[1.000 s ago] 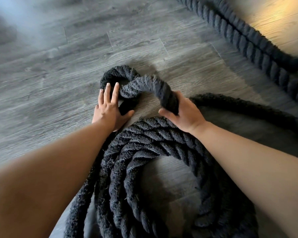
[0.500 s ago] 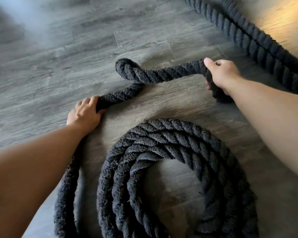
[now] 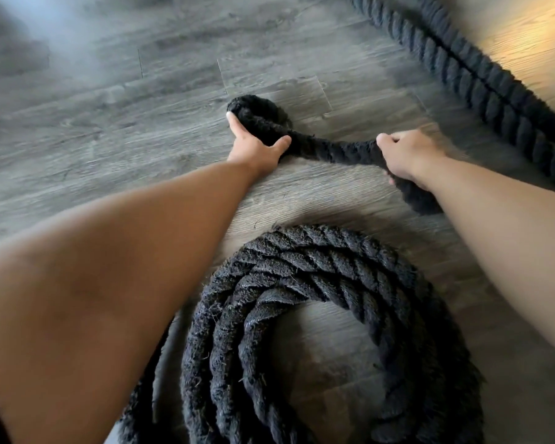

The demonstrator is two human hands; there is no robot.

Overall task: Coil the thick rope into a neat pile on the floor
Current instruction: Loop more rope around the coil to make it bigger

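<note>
L hand [image 3: 256,143] is gripping the rope [image 3: 332,151] at its tight bend; R hand [image 3: 409,155] is clutching it just alongside. Span btwn them is running left-right, just beyond the coil [image 3: 305,267] on the floor [image 3: 109,123], w/ R hand nearer.

The floor [image 3: 77,139] is laid with grey wood-grain planks, their streaked grain running roughly from left to right, and thin dark seams [image 3: 221,75] show where board ends meet. At the far right a warm yellow-orange patch of light [image 3: 532,36] falls across the boards. At the far left a pale bluish haze [image 3: 55,17] washes out the grain, with a darker blurred area [image 3: 10,49] just beside it.
</note>
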